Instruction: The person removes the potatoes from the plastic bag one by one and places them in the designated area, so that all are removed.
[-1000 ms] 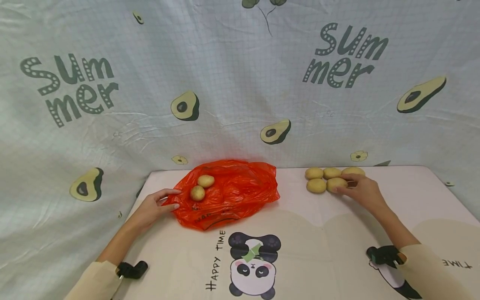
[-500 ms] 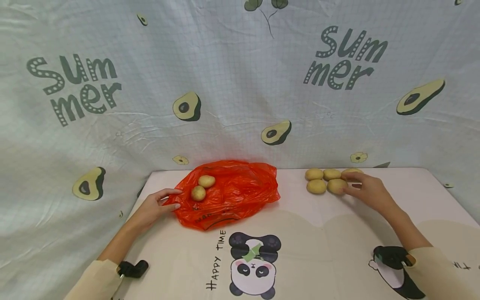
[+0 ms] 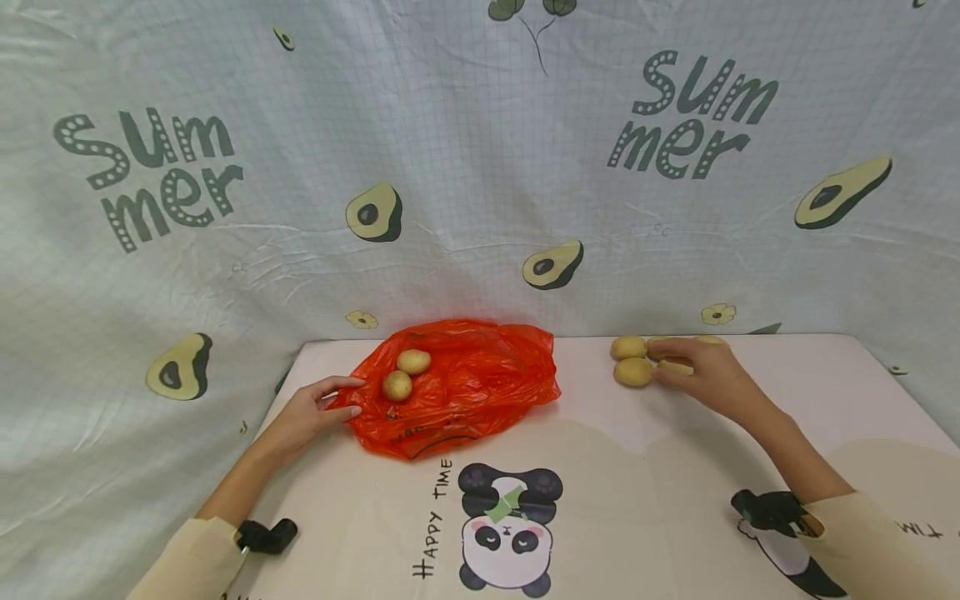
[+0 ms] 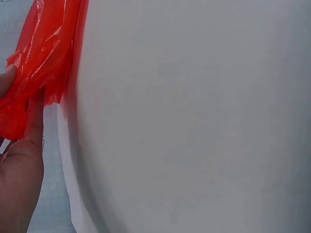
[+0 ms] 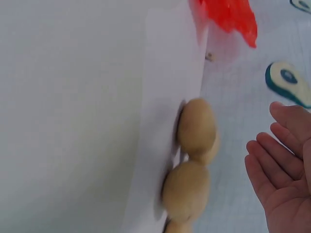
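Observation:
A red plastic bag [image 3: 480,375] lies spread at the back of the table, with two potatoes [image 3: 405,373] at its left part. My left hand [image 3: 307,418] holds the bag's left edge; in the left wrist view the thumb lies on the red film [image 4: 46,53] and a finger goes behind it. To the right, several potatoes [image 3: 633,372] sit close together in two rows. Over them hovers my right hand [image 3: 708,379], fingers extended, hiding some. The right wrist view shows this hand [image 5: 284,170] holding nothing, apart from the potatoes [image 5: 186,191].
A pale tablecloth [image 3: 592,508] with panda prints covers the table. Behind it hangs a light curtain [image 3: 465,150] with avocado and lettering prints, close to the table's back edge. Bare tablecloth lies between the bag and the potato group.
My right hand drew back slightly to the right, then moved left over the potatoes, covering more of them. The left hand and the bag stay in place.

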Demonstrator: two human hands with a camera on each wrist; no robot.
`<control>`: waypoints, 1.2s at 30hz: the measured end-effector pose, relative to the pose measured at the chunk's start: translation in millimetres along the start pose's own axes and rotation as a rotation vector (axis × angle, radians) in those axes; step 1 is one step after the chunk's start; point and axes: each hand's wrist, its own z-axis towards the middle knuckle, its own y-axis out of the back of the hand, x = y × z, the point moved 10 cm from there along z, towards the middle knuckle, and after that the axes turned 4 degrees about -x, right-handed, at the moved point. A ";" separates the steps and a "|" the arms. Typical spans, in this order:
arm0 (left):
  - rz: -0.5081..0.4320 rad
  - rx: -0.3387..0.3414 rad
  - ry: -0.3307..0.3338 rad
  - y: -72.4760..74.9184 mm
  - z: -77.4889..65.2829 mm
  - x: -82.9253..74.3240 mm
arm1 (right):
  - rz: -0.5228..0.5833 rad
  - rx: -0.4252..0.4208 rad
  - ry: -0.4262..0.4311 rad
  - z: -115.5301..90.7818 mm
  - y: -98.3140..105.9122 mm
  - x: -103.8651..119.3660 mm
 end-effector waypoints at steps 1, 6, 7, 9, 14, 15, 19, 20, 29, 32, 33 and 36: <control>0.000 0.002 0.001 -0.1 0.1 0.1 | 0.006 0.004 0.006 1.2 -2.2 5.2; 0.006 0.011 -0.001 -1.1 0.4 -1.2 | 0.024 0.028 0.025 7.1 -14.5 30.7; 0.012 0.010 -0.001 -1.1 0.4 -1.7 | 0.029 0.035 0.026 8.2 -17.4 35.6; 0.026 0.007 0.001 -0.8 0.3 -2.6 | 0.041 0.042 0.042 10.9 -23.0 45.6; 0.048 -0.002 0.024 0.4 -0.8 -2.9 | 0.068 0.068 0.102 17.2 -36.8 74.1; 0.051 -0.004 0.029 0.4 -1.1 -2.7 | 0.073 0.072 0.116 18.3 -39.1 79.3; 0.040 -0.004 0.035 0.4 -1.6 -1.2 | 0.100 0.085 0.168 23.2 -47.0 97.8; 0.036 -0.003 0.032 0.2 -1.8 -1.2 | 0.103 0.085 0.182 24.7 -48.8 101.6; 0.042 -0.001 0.018 -0.4 -1.0 -0.4 | 0.117 0.136 0.268 39.0 -71.1 129.7; 0.045 -0.010 0.026 0.7 -0.4 0.9 | 0.118 0.169 0.285 45.2 -80.5 139.0; 0.046 -0.006 0.025 0.5 -0.2 1.0 | 0.125 0.180 0.293 47.5 -83.5 142.5; 0.044 -0.012 0.031 1.0 0.1 1.5 | 0.133 0.204 0.319 54.1 -91.0 153.1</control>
